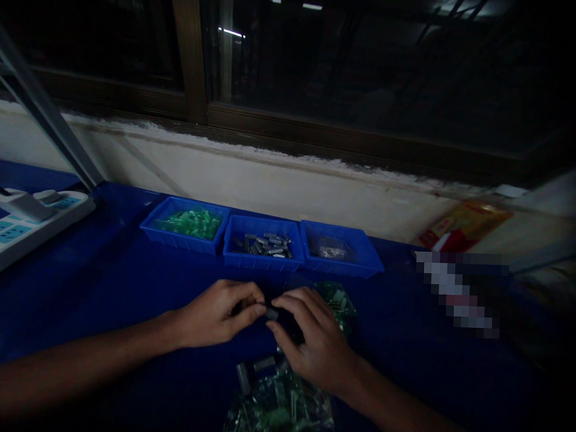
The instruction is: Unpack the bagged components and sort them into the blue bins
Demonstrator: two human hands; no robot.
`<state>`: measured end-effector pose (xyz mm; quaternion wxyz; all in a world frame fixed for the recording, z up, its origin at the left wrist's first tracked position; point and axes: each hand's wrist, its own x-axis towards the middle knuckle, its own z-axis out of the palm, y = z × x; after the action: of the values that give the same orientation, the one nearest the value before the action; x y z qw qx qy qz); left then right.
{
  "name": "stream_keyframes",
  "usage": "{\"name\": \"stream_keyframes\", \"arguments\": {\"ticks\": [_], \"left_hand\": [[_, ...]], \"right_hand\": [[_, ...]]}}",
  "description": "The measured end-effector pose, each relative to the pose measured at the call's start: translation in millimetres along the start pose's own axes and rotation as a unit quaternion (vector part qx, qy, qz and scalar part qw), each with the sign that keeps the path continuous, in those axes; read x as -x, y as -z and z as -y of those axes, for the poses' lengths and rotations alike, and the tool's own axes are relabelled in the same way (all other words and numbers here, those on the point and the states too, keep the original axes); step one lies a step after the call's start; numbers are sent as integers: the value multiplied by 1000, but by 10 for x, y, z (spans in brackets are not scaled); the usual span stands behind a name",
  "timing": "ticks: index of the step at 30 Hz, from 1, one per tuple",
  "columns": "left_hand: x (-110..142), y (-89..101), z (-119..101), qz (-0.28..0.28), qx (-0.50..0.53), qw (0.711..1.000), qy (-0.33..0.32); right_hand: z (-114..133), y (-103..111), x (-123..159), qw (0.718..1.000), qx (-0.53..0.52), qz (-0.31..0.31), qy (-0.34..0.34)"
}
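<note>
Between the thumb and index finger of my left hand (228,311) is a small dark grey metal piece (272,314), short and block-like. My right hand (319,340) curves around the free end of that piece, thumb below and fingers above, spread apart; whether they touch it is hard to tell in the dim light. Under my hands lies a clear greenish plastic bag (281,408) with several similar pieces in and around it. Two loose grey pieces (243,378) rest at its upper edge. Partly behind my right hand is another greenish bag (341,306).
Along the wall stand three blue trays: one with green items (180,242), one with metal pieces (264,260), one with a clear bag (341,266). A white power strip (37,229) lies left. A yellow-red packet (467,222) sits right, near a blurred patch.
</note>
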<state>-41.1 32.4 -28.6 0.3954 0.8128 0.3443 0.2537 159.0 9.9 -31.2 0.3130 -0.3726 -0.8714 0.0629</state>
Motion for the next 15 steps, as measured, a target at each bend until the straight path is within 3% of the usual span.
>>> {"name": "stream_keyframes", "arguments": {"ticks": [7,15], "left_hand": [[3,-2,-14,19,16,1000,-15],[5,-7,-11,-2,9,1000,0]], "right_hand": [[-12,0,-4,1000,1,13,-11],[-16,4,2,1000,-4,26,-14]]}}
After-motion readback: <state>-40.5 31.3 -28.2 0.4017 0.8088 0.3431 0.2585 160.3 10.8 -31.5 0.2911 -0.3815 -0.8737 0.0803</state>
